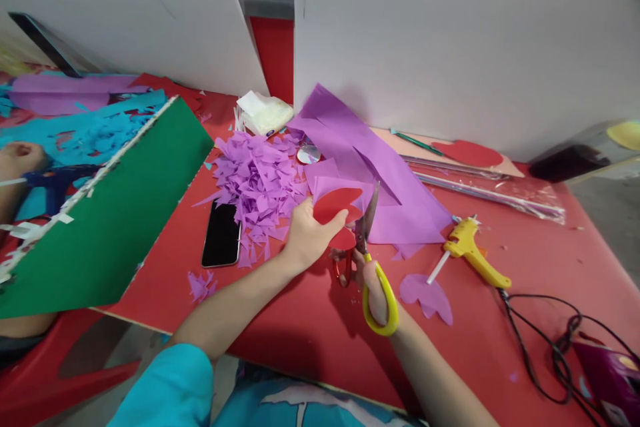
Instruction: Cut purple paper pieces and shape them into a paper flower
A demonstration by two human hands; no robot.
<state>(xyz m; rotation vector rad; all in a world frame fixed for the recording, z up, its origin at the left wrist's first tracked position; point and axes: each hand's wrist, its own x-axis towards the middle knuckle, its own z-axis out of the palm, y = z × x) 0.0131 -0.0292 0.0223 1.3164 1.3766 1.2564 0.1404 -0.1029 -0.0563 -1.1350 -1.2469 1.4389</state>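
My left hand (310, 233) pinches a red heart-shaped template (336, 203) together with a purple sheet of paper (345, 183) behind it, held just above the red table (310, 327). My right hand (375, 287) grips yellow-and-red-handled scissors (373, 260), fingers through the loops. The blades point up and sit against the right edge of the red shape. A cut purple heart (427, 293) lies on the table just right of the scissors.
A heap of purple paper scraps (257, 183) and a black phone (222, 233) lie left of my hands. A yellow glue gun (473, 250) with black cord (545, 347) lies right. A green board (110, 213) is at left, with another person's hand (20, 160) beyond it.
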